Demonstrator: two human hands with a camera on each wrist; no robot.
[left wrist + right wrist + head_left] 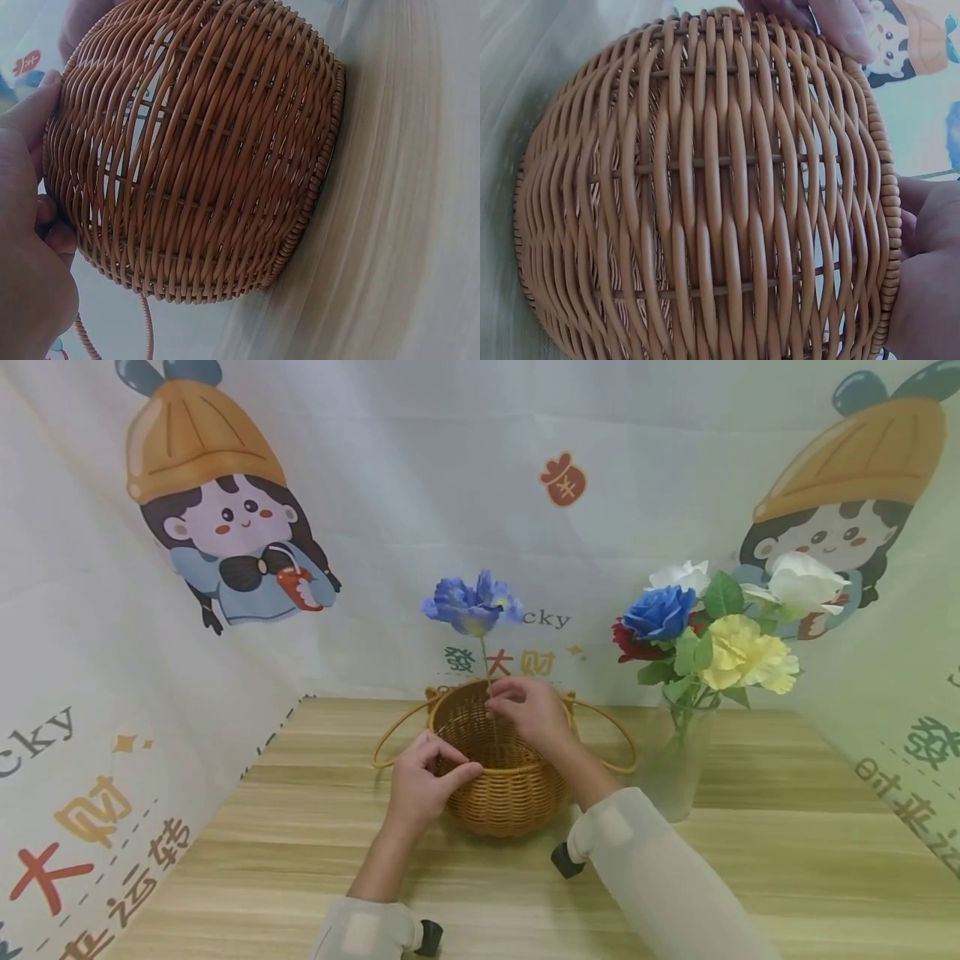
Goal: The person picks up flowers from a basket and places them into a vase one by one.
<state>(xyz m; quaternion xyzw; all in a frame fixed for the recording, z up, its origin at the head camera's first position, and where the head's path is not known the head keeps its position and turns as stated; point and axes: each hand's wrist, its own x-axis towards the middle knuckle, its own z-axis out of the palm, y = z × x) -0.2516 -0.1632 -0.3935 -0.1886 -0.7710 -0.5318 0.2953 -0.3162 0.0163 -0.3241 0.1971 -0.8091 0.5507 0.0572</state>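
Note:
A brown wicker basket (504, 806) stands on the wooden table, its mouth facing up. My left hand (427, 777) grips its near left rim, thumb (37, 105) along the edge and fingers curled beside the weave. Over the basket's mouth, my right hand (531, 714) pinches the thin stem of a blue-purple artificial flower (474, 603). The bloom rises above the rim and the stem runs down inside, its lower end hidden by the wicker. In the right wrist view the basket wall (727, 187) covers most of the picture, with the right hand (934, 262) behind the rim.
A frosted vase (671, 777) at the right holds several artificial flowers, among them a blue rose (660, 612) and a yellow bloom (742, 652). The basket's handle loops (618, 727) hang out on both sides. A printed curtain (420, 460) encloses the table (787, 852).

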